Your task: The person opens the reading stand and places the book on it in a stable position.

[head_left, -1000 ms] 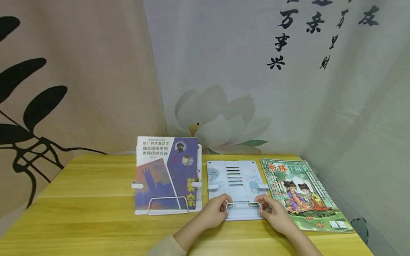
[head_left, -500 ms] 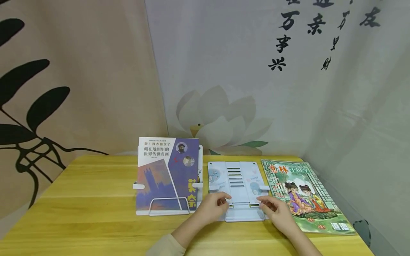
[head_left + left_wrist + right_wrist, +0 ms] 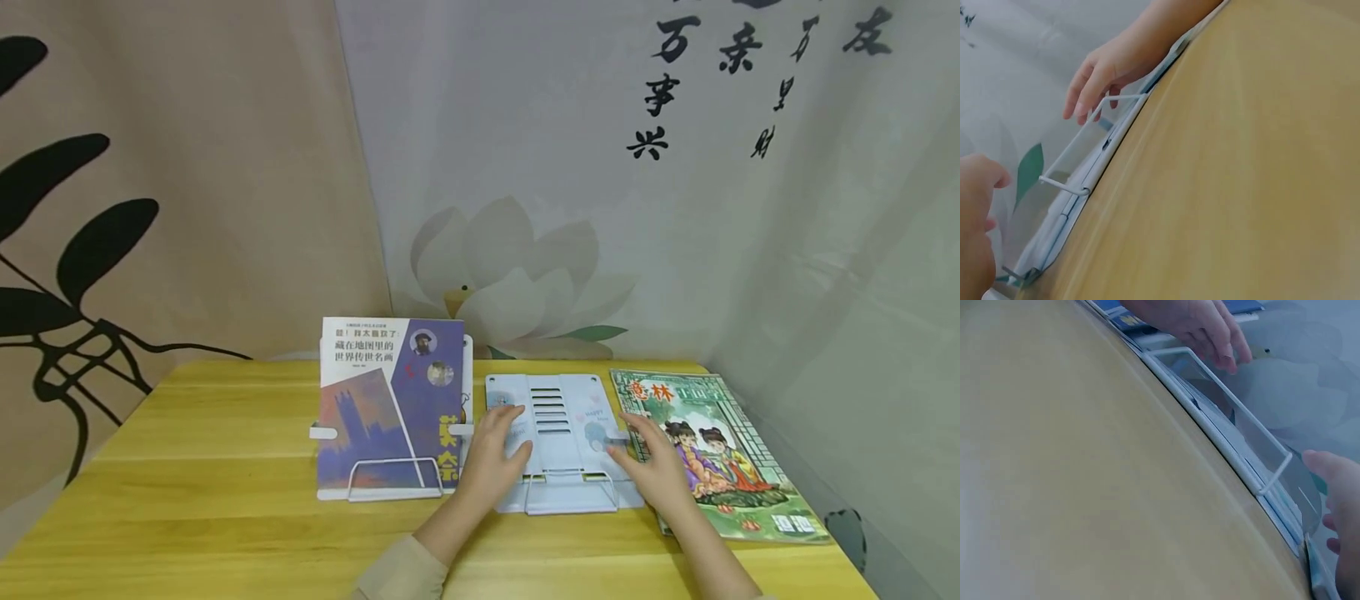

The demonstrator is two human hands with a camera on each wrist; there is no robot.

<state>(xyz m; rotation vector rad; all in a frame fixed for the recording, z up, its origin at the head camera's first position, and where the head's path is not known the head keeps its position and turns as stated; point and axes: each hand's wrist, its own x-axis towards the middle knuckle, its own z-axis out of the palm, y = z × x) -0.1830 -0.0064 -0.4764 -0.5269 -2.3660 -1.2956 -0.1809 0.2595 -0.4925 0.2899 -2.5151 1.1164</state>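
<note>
A white book stand (image 3: 557,454) with pale blue prints and a column of slots lies nearly flat on the table. At its front edge the white wire page holder (image 3: 1072,138) stands up from the base. My left hand (image 3: 486,458) is over the stand's left side, its fingers loosely extended and covering the left side clip. My right hand (image 3: 662,468) is at the right side, thumb and fingers spread around the right side clip (image 3: 618,438); contact there cannot be made out. Neither hand grips anything that I can see.
To the left, a purple and white book (image 3: 431,400) leans on a second white stand (image 3: 468,354) with its wire holder in front. On the right lies a green illustrated magazine (image 3: 738,479), partly under my right forearm. Behind the wooden table (image 3: 225,517) hangs a printed curtain (image 3: 540,125).
One second ago both hands held the ends of the wire page holder. They let go of it, then moved farther up the stand and apart, toward its two side clips.
</note>
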